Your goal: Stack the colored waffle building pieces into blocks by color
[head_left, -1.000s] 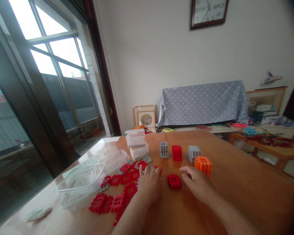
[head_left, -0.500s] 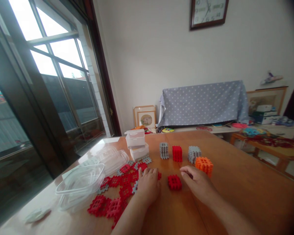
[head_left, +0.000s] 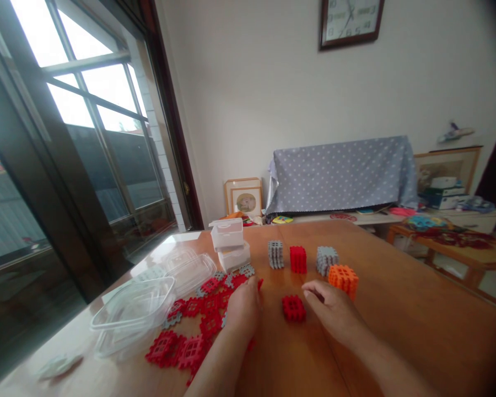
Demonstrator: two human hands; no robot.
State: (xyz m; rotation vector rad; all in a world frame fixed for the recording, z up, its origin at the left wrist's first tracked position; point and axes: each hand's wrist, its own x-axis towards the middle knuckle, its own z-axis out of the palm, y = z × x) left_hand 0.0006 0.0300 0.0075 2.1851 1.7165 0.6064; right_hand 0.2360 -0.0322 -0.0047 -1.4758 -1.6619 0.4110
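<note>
My left hand [head_left: 243, 309] is closed at the right side of a loose spread of red notched plastic tiles [head_left: 192, 350]. A red tile [head_left: 260, 284] shows past its fingertips; most of it is hidden by the hand. A short stack of red tiles [head_left: 293, 307] lies on the table between my hands. Just right of that stack rests my right hand [head_left: 328, 306], its fingers curled in with nothing visible in them. Behind it stands an orange tile stack [head_left: 343, 280]. Farther back are a grey stack [head_left: 275, 255], a red stack [head_left: 298, 259] and another grey stack [head_left: 327, 259].
Clear plastic tubs [head_left: 134, 303] and lids [head_left: 190, 273] sit on the left of the wooden table [head_left: 397, 309]. White lidded boxes [head_left: 227, 234] are piled behind the tiles. A small pale packet [head_left: 60, 365] lies near the left edge.
My left hand has turned and its fingers have closed, with a red tile now showing at the fingertips. My right hand has hardly moved.
</note>
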